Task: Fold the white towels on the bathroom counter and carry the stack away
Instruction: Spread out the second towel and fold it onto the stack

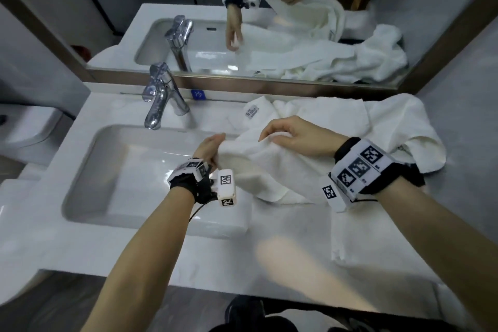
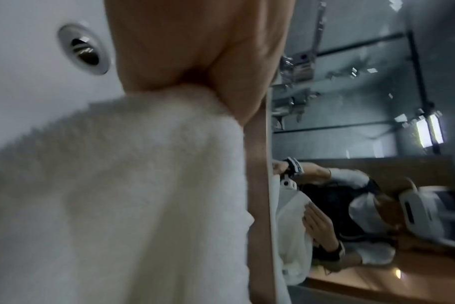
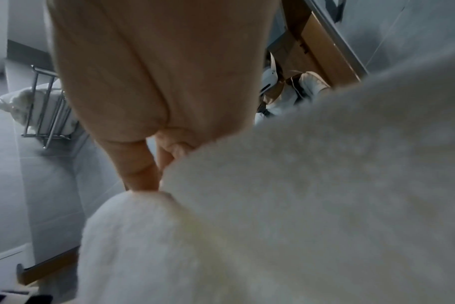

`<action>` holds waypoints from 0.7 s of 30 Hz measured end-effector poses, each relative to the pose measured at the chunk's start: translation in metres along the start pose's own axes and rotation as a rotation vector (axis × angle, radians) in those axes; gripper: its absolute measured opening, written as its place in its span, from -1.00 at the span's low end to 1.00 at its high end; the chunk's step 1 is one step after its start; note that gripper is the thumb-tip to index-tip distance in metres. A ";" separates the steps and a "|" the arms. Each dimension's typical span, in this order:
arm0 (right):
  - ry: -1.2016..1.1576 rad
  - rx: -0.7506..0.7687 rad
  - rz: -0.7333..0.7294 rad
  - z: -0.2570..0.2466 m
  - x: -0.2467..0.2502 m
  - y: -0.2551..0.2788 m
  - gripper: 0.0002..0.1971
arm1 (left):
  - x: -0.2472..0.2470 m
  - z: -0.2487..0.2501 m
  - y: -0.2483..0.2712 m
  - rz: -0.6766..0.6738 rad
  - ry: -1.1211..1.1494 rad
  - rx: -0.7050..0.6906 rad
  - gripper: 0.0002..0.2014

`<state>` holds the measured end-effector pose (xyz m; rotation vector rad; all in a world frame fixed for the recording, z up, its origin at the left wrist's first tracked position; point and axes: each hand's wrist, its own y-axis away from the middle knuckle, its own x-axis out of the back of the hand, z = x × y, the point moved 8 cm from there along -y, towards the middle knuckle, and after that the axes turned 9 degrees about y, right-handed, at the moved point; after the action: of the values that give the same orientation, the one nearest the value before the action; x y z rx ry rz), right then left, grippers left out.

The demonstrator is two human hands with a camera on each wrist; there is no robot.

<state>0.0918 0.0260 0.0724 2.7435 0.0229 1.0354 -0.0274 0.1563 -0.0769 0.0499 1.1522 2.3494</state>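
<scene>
A white towel [image 1: 258, 167] is lifted a little off the counter, just right of the sink. My left hand [image 1: 211, 147] grips its left end, and the cloth [image 2: 133, 185] fills the left wrist view below the fingers. At the upper edge my right hand [image 1: 289, 133] pinches the same towel [image 3: 299, 195] with curled fingers. More white towels [image 1: 377, 127] lie crumpled behind and to the right. Another towel [image 1: 358, 237] lies flat at the counter's front right.
The white marble counter [image 1: 215, 261] holds a sunken basin [image 1: 129, 170] on the left with a chrome tap [image 1: 161, 94] behind it. A mirror [image 1: 242, 21] runs along the back wall. A wall rack with a towel [image 3: 39, 111] shows in the right wrist view.
</scene>
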 end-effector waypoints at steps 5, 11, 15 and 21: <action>0.132 -0.118 -0.032 0.014 -0.010 -0.010 -0.80 | 0.007 0.002 0.014 -0.066 -0.170 -0.104 -0.47; 0.153 -0.062 -0.025 0.003 -0.017 -0.022 -0.94 | 0.006 -0.011 0.037 -0.204 -0.185 -0.159 -0.50; -0.096 -0.015 -0.010 -0.007 -0.026 -0.029 -0.97 | -0.009 -0.014 0.064 -0.322 -0.110 -0.233 -0.35; -0.292 -0.217 0.129 0.021 -0.035 -0.039 -0.89 | -0.026 -0.017 0.087 -0.434 -0.008 -0.277 -0.18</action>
<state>0.0813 0.0571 0.0263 2.6919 -0.2974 0.6129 -0.0466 0.0881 -0.0180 -0.2620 0.7334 2.0880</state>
